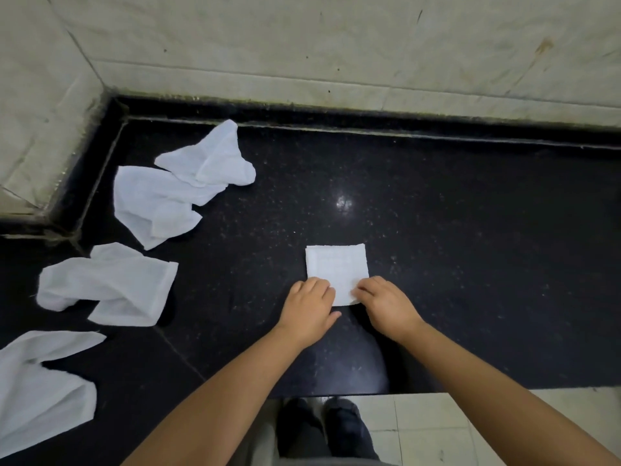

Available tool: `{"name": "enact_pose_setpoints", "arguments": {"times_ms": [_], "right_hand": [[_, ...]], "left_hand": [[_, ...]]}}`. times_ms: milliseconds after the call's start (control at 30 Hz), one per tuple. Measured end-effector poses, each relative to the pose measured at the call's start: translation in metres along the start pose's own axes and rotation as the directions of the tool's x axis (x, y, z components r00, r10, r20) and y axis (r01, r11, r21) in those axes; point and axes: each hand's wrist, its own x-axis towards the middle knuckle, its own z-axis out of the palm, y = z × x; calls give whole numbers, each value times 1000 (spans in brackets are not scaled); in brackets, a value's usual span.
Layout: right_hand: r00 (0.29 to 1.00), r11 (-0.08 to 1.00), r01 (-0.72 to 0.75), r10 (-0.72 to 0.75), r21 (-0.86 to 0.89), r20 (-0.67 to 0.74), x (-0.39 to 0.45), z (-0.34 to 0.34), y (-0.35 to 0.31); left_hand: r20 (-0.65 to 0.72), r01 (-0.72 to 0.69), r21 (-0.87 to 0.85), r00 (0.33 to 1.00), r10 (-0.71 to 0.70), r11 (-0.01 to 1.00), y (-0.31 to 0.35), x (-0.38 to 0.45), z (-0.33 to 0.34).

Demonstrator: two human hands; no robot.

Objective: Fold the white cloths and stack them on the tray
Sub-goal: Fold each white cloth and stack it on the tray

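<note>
Head view. A folded white cloth (336,270), a small square, is shown lying flat on the black speckled surface (453,247), directly ahead of both hands. Its near edge is held at the left corner by the curled fingers of the left hand (309,306) and at the right corner by those of the right hand (386,306); the two hands are set close together. Four unfolded white cloths are seen well apart to the left of the left hand: two overlapping ones (181,183) farthest off, one crumpled cloth (107,284) nearer, and one (40,391) at the frame's left edge. Dark shoes (339,428) are visible below the forearms.
</note>
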Motion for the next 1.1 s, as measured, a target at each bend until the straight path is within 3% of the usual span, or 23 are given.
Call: {"name": "enact_pose_setpoints", "arguments": {"times_ms": [133,233,333,467,633,733,800,867,1000,1100], "right_hand": [[1000,989,-7,6,146,5,6,-21,-5],[988,957,-113,137,269,-72,2,-42,4],[962,889,-194,256,415,-99,-23,-62,26],[942,862,-203,301,465,-147,-77,-88,68],[886,807,-274,424,523,-190,-191,-115,145],[810,770,-370,541,520,-226,-271,-127,195],[753,744,-437,610,505,-248,-326,-133,226],[694,718,-508,669,476,-267,-377,-137,255],[594,657,-656,753,372,-283,-462,-140,312],[553,621,-731,782,284,-288,-512,-147,353]], "left_hand": [[-35,61,20,998,-60,998,0,7,-2],[-120,69,-52,990,-75,996,0,14,-5],[-301,-69,-161,953,18,984,10,28,-11],[-345,-274,46,898,273,961,53,68,-35],[-209,-496,204,820,532,844,173,135,-58],[-155,-622,140,754,638,770,266,172,-71],[-102,-681,71,722,684,729,333,193,-83],[-1,-680,74,731,682,730,398,213,-90],[38,-806,185,578,816,562,504,247,-95],[103,-826,197,553,826,528,578,271,-97]]}}
